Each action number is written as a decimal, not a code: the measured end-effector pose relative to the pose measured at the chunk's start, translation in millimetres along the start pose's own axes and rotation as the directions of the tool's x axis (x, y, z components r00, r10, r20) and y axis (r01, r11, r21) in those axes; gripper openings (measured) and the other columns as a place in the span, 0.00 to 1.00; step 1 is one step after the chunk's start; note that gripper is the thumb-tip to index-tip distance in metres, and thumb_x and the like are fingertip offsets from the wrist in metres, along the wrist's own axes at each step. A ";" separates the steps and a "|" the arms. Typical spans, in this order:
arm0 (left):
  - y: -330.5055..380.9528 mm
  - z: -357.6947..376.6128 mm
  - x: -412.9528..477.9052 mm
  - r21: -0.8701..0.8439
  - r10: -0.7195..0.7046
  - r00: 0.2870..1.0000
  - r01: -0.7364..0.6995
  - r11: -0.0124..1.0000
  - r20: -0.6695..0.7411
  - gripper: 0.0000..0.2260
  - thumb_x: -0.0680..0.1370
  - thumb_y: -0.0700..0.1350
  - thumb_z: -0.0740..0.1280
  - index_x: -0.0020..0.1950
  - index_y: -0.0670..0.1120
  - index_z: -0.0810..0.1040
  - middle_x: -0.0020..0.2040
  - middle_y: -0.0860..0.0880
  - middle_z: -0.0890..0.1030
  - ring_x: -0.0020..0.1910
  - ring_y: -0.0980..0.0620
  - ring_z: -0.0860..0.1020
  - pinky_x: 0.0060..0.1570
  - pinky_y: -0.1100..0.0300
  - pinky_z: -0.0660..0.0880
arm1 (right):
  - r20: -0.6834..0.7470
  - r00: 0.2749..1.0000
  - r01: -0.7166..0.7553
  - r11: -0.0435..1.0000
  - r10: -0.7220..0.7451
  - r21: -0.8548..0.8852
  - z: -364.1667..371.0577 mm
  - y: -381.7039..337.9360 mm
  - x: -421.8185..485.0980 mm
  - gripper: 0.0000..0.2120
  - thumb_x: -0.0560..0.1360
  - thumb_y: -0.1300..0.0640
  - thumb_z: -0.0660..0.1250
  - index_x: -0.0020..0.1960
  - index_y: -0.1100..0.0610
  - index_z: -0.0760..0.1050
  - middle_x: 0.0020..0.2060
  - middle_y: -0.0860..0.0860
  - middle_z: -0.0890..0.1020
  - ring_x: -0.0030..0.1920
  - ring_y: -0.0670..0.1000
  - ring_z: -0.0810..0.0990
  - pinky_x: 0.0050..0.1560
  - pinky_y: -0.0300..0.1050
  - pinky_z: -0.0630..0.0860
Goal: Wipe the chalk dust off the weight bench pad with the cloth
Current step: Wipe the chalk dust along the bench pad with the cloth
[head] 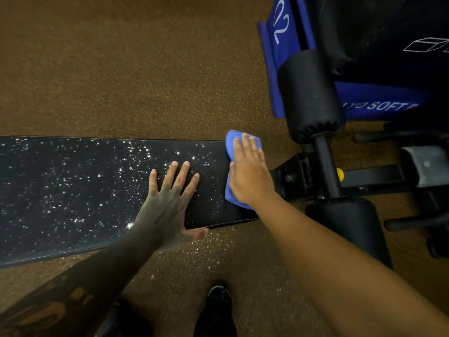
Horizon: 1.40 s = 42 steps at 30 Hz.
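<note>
A long black bench pad [73,190] runs from the left edge to the middle of the view, speckled with white chalk dust [60,186]. My left hand [170,203] lies flat on the pad near its right end, fingers spread, holding nothing. My right hand [250,171] presses flat on a blue cloth [230,193] at the pad's right end. The cloth pokes out beyond the fingertips and below the palm.
Black foam rollers [311,93] and the bench frame with a yellow knob [340,173] stand right of the pad. A blue and black soft box [379,98] sits at top right. Brown speckled floor [133,69] surrounds the bench. My black shoe [218,307] is below, amid fallen dust.
</note>
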<state>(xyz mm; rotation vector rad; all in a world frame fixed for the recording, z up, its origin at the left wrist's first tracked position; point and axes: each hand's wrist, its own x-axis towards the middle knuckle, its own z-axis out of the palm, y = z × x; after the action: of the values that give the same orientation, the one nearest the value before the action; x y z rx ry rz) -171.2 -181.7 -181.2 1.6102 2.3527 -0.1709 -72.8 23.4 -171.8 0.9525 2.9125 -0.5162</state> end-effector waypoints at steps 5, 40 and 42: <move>-1.9 0.6 -0.8 0.014 0.009 1.000 -0.009 1.000 0.001 0.56 0.66 0.83 0.48 0.82 0.45 0.48 0.82 0.39 0.43 0.81 0.37 0.44 0.75 0.28 0.49 | 0.071 0.943 0.333 0.934 -0.326 -0.133 7.5 -10.6 -27.8 0.30 0.80 0.55 0.53 0.79 0.55 0.48 0.79 0.57 0.49 0.78 0.57 0.45 0.77 0.57 0.49; -7.3 5.9 -0.2 0.052 0.051 0.998 -0.048 0.997 -0.043 0.57 0.65 0.83 0.52 0.81 0.44 0.51 0.82 0.37 0.48 0.81 0.35 0.49 0.72 0.26 0.53 | -0.056 0.837 -0.531 0.833 0.544 0.158 27.1 -41.2 -91.5 0.31 0.81 0.47 0.50 0.79 0.57 0.43 0.78 0.59 0.43 0.77 0.61 0.43 0.76 0.57 0.50; -8.8 6.6 1.1 0.055 0.048 0.998 -0.046 0.997 -0.028 0.57 0.65 0.83 0.49 0.82 0.45 0.48 0.82 0.38 0.45 0.81 0.36 0.46 0.73 0.26 0.51 | -0.032 0.841 -0.534 0.838 0.540 0.107 22.1 -33.3 -73.3 0.31 0.81 0.46 0.49 0.79 0.58 0.43 0.78 0.61 0.45 0.77 0.62 0.43 0.76 0.59 0.49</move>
<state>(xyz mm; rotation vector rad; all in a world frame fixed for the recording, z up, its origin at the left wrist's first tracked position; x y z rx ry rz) -178.6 -185.6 -188.3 1.7025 2.3491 -0.2037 -34.3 -50.6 -172.9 1.7440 2.4964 -0.5865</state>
